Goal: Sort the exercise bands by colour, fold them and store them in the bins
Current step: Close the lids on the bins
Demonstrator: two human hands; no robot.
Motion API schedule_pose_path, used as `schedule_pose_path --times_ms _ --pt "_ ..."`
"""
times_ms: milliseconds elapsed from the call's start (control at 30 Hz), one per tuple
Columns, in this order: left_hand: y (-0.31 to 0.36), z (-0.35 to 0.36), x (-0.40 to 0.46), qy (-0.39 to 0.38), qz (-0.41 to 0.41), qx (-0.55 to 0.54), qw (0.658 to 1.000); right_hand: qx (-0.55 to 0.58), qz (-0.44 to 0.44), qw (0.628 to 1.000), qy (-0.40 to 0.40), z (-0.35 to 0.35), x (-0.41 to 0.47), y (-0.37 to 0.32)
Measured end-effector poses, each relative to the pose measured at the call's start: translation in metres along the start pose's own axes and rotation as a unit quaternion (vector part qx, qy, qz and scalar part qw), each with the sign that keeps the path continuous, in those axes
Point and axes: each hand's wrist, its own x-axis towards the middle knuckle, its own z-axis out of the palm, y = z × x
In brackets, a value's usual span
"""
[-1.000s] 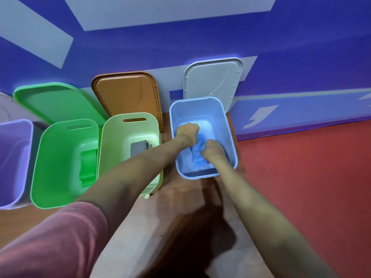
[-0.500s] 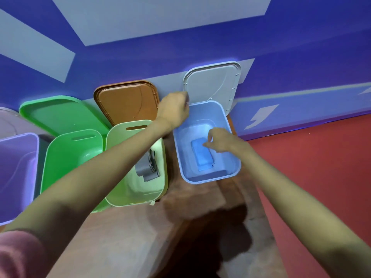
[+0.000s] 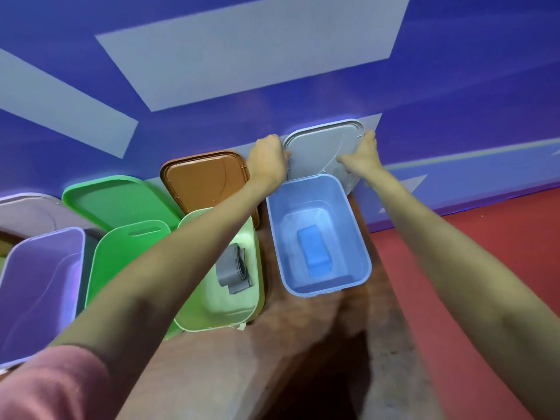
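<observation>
Left to right along the table's far edge: purple bin [image 3: 39,286], green bin [image 3: 121,268] with green lid [image 3: 118,201] behind, pale green bin [image 3: 224,301] holding a folded grey band [image 3: 231,269], brown lid [image 3: 203,178] leaning on the wall [image 3: 272,71], then blue bin [image 3: 318,237] at the right end, near the table's right edge, with a folded blue band [image 3: 313,251] lying on its floor.

Risks, as judged: grey lid [image 3: 318,150] slipping from a two-sided edge grip while swung down; lid snagging on the blue bin's far rim and nudging the bin toward the table's right edge; left forearm, crossing above the pale green bin, brushing it or the brown lid; lid seated askew, not snapping shut.

Left hand [image 3: 268,162]: fingers curled round the grey lid's left edge, gripping it. Right hand [image 3: 362,156]: fingers wrapped over the lid's right edge, thumb on its face, also gripping. Lid standing nearly upright against the wall, just behind the blue bin.
</observation>
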Motion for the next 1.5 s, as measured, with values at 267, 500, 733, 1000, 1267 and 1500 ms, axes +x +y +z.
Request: schedule_pose_path --times_ms 267,500,733,1000,1267,1500 --pt "-0.016 0.0 -0.027 0.06 0.046 -0.099 0.992 0.037 -0.054 0.997 0.027 -0.01 -0.022 0.003" --pt "-0.022 -0.041 -0.079 0.158 0.145 -0.135 0.967 0.152 -0.125 0.98 0.004 -0.037 -0.07 -0.006" --pt "-0.041 -0.045 -0.146 0.112 0.252 -0.114 0.955 0.258 -0.122 0.958 0.03 -0.041 -0.122 0.02" --pt "-0.074 -0.012 -0.203 0.012 0.36 0.073 0.93 0.068 -0.139 0.987 0.037 -0.021 -0.156 0.086" --pt "-0.072 0.004 -0.225 -0.088 0.307 0.117 0.94 -0.013 -0.142 0.99 0.006 0.0 -0.17 0.116" --pt "-0.075 0.015 -0.226 -0.124 0.227 0.041 0.965 -0.019 -0.151 0.988 0.021 0.01 -0.177 0.125"
